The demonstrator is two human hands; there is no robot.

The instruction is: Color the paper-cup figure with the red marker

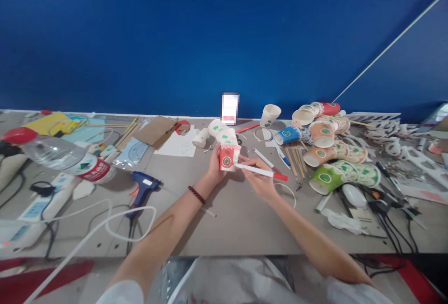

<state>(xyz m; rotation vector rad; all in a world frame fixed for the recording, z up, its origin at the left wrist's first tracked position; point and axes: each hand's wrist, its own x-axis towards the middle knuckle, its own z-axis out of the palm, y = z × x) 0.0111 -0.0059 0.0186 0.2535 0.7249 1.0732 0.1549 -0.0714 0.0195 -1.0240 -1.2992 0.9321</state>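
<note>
My left hand (216,168) is wrapped round a paper cup (227,158) whose lower part is coloured red, with a dark round mark on it. In my right hand (261,179) is a white marker with a red end (273,173), its tip side close to the cup's red side. Just behind the held cup lie white paper cups with green prints (222,132), on their sides; whether they join the held cup I cannot tell. Another white cup (200,138) lies left of them, and an upright white cup (270,115) stands to the right.
Coloured cup stacks (327,178) lie at the right, by wooden sticks (296,160) and a blue marker (282,157). Left are a blue glue gun (143,189), a plastic bottle (66,159), a power strip (44,208) and a looping white cable (115,237). A phone (230,108) leans on the wall.
</note>
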